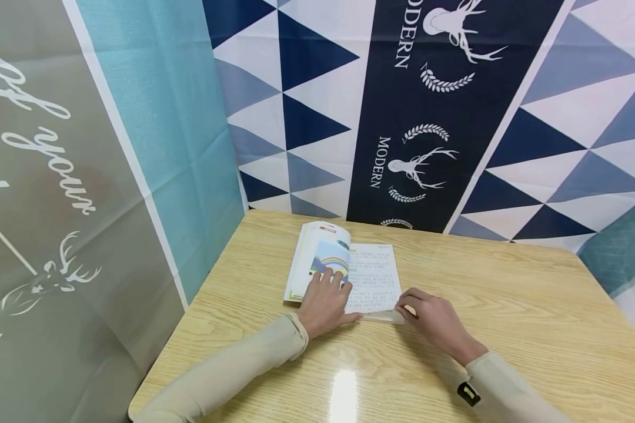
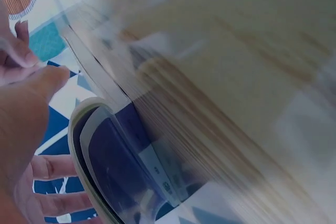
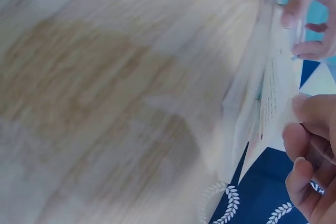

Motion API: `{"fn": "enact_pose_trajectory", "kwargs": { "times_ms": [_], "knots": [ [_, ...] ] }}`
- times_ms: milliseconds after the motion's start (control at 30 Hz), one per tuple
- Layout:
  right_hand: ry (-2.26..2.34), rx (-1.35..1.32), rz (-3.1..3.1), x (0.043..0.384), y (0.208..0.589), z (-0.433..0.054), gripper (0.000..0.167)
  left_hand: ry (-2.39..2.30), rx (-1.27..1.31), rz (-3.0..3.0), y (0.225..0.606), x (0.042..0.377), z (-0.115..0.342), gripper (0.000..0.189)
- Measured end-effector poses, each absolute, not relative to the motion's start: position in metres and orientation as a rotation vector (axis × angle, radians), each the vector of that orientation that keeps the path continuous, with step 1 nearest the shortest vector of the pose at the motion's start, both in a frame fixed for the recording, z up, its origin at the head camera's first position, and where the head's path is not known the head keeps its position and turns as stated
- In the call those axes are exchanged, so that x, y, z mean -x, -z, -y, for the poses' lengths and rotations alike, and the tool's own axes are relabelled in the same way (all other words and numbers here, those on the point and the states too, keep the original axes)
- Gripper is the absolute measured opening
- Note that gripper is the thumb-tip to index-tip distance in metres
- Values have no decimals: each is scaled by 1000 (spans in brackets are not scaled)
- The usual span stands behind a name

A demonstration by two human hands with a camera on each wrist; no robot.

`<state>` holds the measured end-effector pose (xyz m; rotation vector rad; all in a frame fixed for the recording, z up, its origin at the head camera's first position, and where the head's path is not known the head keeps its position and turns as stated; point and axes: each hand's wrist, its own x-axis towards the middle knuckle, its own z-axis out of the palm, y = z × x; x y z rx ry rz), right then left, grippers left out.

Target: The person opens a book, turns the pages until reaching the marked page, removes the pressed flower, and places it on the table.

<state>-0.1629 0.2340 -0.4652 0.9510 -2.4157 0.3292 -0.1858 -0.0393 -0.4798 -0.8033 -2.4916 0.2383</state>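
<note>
An open book [image 1: 307, 258] lies on the wooden table, its left side a thick curved stack of pages with a rainbow picture. My left hand [image 1: 324, 304] rests across the lower middle of the book, fingers over the picture page and thumb out along the bottom edge. With thumb and forefinger, my right hand [image 1: 435, 318] pinches the lower right corner of the printed page [image 1: 373, 276]. That corner is slightly raised, and another sheet shows beneath it. In the left wrist view the book's curled pages [image 2: 86, 145] stand edge-on beside my left fingers.
The wooden table [image 1: 508, 282] extends to the right and in front of the book. A patterned cloth [image 1: 317, 106] with triangles and deer prints hangs behind it, and a grey and teal cloth [image 1: 137, 117] hangs along the left. Light glares on the table's near part.
</note>
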Motion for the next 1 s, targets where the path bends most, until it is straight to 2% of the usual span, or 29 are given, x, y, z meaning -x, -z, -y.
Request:
{"fn": "enact_pose_trajectory", "kwargs": {
  "times_ms": [167,433,600,700,867,1000],
  "knots": [
    [-341,-984,2353,165,461,-232,19,-250,780,2482,481,185,37,71],
    [-325,-1026,2246,166,451,-224,21,-251,757,2497,483,185,33,53],
    [-301,-1042,2221,166,444,-219,19,-328,754,2476,484,184,30,66],
    [-303,-1050,2208,166,442,-217,9,-344,746,2457,484,185,30,70],
    [-312,-1041,2184,167,442,-214,44,-318,742,2476,481,186,31,54],
    [-363,-986,2181,168,440,-215,35,-313,737,2469,478,188,32,41]
  ]
}}
